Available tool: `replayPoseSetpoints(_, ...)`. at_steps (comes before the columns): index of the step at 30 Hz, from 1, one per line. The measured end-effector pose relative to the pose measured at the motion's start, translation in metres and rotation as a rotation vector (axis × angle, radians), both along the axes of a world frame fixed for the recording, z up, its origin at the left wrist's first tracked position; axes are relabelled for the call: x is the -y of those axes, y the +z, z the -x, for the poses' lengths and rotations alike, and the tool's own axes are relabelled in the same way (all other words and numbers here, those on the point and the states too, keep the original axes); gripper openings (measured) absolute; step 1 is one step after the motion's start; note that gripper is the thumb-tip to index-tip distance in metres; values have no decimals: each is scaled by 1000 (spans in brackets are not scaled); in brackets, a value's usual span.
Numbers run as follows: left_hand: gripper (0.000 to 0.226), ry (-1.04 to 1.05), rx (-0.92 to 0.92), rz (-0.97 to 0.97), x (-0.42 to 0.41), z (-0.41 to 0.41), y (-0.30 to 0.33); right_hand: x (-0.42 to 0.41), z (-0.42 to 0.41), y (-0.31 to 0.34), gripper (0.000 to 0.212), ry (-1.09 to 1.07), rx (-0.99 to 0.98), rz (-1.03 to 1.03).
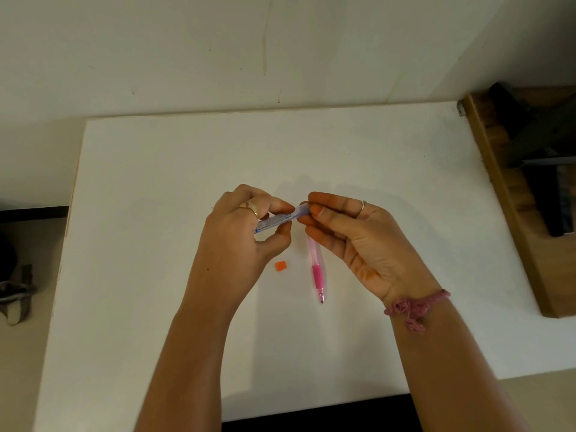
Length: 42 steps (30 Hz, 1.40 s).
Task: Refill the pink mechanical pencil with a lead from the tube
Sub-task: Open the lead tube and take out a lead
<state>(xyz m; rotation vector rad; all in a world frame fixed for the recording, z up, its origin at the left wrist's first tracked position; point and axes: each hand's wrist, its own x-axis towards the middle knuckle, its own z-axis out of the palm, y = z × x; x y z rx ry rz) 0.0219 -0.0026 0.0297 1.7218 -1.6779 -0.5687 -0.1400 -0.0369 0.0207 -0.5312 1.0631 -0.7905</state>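
Observation:
The lead tube (282, 219), a thin clear tube with a blue and white label, is held above the white table between both hands. My left hand (246, 232) grips its lower left end. The fingertips of my right hand (349, 235) pinch its upper right end. The pink mechanical pencil (317, 272) lies on the table under my right hand, tip pointing toward me; its upper part is hidden by my fingers. A small orange piece (281, 265) lies on the table just left of the pencil.
The white table (156, 244) reaches the wall at the back. A wooden shelf unit (511, 188) with dark items stands along its right edge. A shoe (17, 294) lies on the floor at the left.

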Motion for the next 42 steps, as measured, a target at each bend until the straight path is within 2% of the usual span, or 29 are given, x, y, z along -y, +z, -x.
replayPoseSetpoints(7,18,-30,75,33,-1,2,6,0,1,0,17,-19,45,-69)
replayPoseSetpoints(15,21,-84,75,-24,1,6,11,0,5,-3,18,-28,84,-70)
replayPoseSetpoints(36,24,-106,91,-38,2,10,17,0,10,-4,19,-8,64,-82)
replayPoseSetpoints(42,22,-90,112,-24,3,11,19,0,10,-1,19,-26,47,-27)
